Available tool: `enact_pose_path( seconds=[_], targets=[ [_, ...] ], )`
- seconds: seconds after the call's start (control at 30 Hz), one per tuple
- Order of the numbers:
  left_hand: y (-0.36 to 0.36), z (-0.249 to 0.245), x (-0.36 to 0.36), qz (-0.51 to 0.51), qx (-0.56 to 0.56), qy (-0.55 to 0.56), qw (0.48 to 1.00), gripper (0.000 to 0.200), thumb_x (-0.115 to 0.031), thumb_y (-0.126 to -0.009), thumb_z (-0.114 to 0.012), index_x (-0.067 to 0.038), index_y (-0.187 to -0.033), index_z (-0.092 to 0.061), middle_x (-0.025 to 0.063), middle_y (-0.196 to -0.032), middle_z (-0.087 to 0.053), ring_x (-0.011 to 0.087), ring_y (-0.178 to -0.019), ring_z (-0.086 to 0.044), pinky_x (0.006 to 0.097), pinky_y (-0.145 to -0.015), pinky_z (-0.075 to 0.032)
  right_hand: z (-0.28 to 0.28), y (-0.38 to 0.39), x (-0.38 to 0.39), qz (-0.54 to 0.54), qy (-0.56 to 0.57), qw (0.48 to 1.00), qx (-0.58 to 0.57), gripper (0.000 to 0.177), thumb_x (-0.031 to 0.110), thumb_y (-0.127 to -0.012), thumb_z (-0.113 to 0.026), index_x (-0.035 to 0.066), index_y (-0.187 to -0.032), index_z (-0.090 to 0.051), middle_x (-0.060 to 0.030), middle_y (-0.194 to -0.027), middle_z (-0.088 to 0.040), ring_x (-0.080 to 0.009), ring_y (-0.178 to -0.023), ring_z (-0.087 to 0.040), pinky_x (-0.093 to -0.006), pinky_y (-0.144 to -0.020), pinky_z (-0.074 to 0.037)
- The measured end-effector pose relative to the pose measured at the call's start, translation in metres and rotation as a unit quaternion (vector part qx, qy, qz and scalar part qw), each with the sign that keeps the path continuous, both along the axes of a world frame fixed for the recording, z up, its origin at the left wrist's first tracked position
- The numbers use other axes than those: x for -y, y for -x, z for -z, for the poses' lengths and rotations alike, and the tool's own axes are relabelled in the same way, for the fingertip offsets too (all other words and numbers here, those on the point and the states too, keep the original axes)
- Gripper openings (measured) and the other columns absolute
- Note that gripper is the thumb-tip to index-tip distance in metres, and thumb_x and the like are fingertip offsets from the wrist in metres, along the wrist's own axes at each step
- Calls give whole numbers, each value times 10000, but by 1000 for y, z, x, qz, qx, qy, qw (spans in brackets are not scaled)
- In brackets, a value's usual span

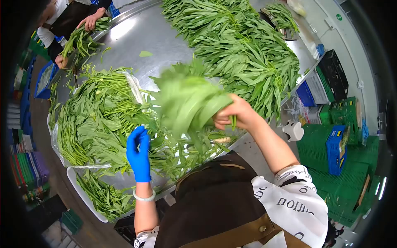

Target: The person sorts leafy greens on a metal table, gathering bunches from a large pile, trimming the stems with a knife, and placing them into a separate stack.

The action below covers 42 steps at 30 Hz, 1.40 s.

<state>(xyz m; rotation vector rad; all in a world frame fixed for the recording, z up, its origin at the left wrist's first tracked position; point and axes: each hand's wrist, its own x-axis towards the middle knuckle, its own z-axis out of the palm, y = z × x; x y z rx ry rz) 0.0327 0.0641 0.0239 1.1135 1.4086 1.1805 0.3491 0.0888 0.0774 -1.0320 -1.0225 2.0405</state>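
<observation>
Clamping the bare right hand (236, 115) shut around the stem ends of a bunch of long-leaved green stalks (188, 99), lifted clear of the surface near the middle of the view. Gripping low on the stems, seemingly so that the leaves fan free toward 10 o'clock while the cut ends sit together in the fist. Showing blur across the leaves only, so probably swinging the bunch.

Hovering the blue-gloved left hand (138, 155) at 7 o'clock of the bunch, grip apart, thumb and fingers loosely spread and holding nothing that can be made out. Poising it right over the near edge of a loose heap of the same greens (95, 124), within easy reach of more stalks.

Resting that heap on a crinkled clear plastic sheet (134, 84), apparently to separate it from the shiny stainless-steel surface (136, 33). Lying at 1 o'clock, well apart from the heap: a far larger pile of leafy stalks (248, 53), laid in overlapping rows. Sitting at 7 o'clock, at the surface's near edge: a white plastic tray (72, 177) with a few more stalks.

Working at 11 o'clock, across the surface: a co-worker's hand (91, 20) pressing on another bunch. Standing at 4 o'clock, beside the surface: stacked green plastic crates (347, 186).
</observation>
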Motion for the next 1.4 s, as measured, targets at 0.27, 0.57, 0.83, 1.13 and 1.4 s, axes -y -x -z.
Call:
enact_pose_path(
  seconds=[0.27,0.57,0.83,1.13,1.4],
  targets=[
    [-16,74,24,114,184,195,957,285,-235,-937,-559,-12,-1105,-615,70,-985,-660,183,-847,-618,319,-812,-506,102,9,6,76,-492,814,297,281,122,-750,-682,49,-1015,-620,-132,-906,-668,-269,-743,-633,-361,-648,-493],
    [9,96,35,236,550,24,801,422,-271,-954,-514,-63,-1317,-459,118,-1301,-514,269,-1193,-498,429,-1037,-402,70,56,51,-131,-408,759,491,444,-16,-638,-639,51,-1037,-454,-160,-808,-618,-384,-801,-610,-455,-664,-486],
    [-6,69,35,88,512,59,852,469,-278,-969,-446,-31,-1364,-391,159,-1365,-460,327,-1229,-477,501,-1045,-403,66,64,57,-56,-348,807,475,497,-43,-648,-662,39,-1103,-480,-182,-923,-615,-396,-898,-586,-454,-732,-456],
    [34,49,-13,-67,446,93,887,519,-395,-978,-428,-86,-1391,-379,142,-1396,-432,268,-1222,-478,434,-1050,-392,45,53,40,-34,-578,654,487,366,24,-613,-640,57,-968,-559,-70,-747,-504,-269,-725,-534,-378,-678,-437],
    [54,-24,-31,-163,-28,-74,983,312,-150,-939,-541,-63,-1236,-583,57,-1233,-572,151,-1002,-560,288,-885,-434,37,41,32,-42,-668,494,554,266,108,-681,-592,71,-943,-570,-24,-709,-448,-191,-660,-481,-333,-662,-441]
  ],
)
